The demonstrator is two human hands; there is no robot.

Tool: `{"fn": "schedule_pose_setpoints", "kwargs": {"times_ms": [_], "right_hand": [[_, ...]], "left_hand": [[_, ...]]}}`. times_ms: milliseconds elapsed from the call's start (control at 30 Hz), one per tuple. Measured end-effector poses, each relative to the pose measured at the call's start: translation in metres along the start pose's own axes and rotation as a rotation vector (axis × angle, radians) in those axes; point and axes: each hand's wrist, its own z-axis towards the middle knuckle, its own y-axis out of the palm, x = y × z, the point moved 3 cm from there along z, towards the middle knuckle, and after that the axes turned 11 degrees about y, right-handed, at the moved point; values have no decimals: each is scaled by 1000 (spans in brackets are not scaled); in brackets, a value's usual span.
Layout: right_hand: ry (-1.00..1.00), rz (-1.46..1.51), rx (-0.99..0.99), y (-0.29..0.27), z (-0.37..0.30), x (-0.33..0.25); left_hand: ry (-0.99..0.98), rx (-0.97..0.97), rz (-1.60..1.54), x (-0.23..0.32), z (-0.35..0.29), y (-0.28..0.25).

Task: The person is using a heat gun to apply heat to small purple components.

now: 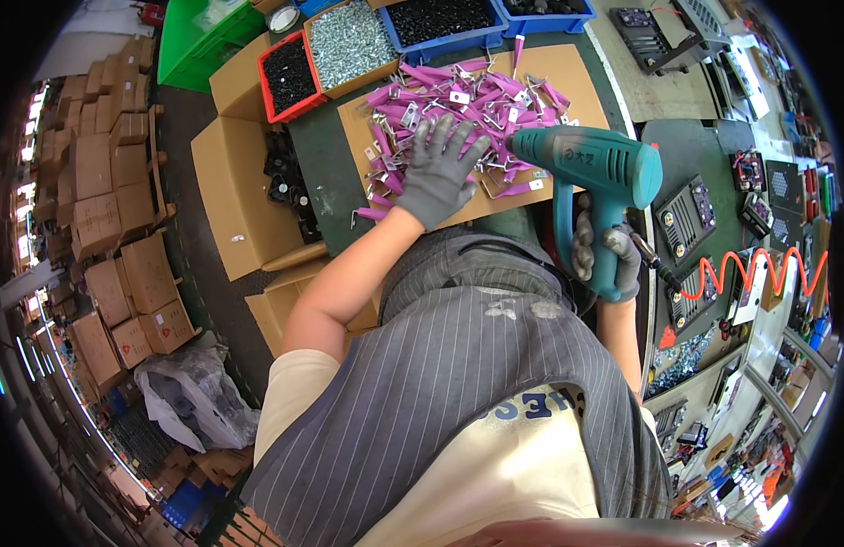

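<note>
My right hand point(620, 255), in a grey glove, is wrapped round the handle of a teal heat gun point(593, 159). Its nozzle points left, over a pile of metal strips in purple sleeves point(495, 98). On the near side of that pile rests my left hand point(434, 178), also gloved, with its fingers spread. It lies over some of the sleeved pieces and hides them; nothing shows gripped in it. Under the pile is a flat cardboard sheet point(581, 75) on a dark green tabletop point(323, 173).
Behind the pile stand a red bin of black parts point(289, 77), a box of silver screws point(353, 41) and a blue bin of black parts point(440, 20). An open carton point(221, 182) is at the left. A coiled orange hose point(759, 264) crosses a bench on the right.
</note>
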Motion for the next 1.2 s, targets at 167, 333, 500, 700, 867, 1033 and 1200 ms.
{"fn": "schedule_pose_setpoints", "kwargs": {"times_ms": [167,333,500,700,867,1033,1200], "right_hand": [[-18,-15,20,-1,-1,1],[-42,17,4,0,-2,-2],[-46,-41,19,-1,-3,-2],[-47,-20,36,-6,-3,0],[-30,-13,18,0,-6,-2],[-19,-25,21,0,0,-1],[-5,-26,10,0,8,-1]], "left_hand": [[-43,-199,134,-22,27,36],[-83,-160,121,-27,34,36],[-107,-109,-11,-31,13,26],[-282,-82,24,-40,-14,24],[-281,-64,27,-36,-10,29],[-270,-27,8,-33,-15,28],[-240,26,-19,-33,-25,26]]}}
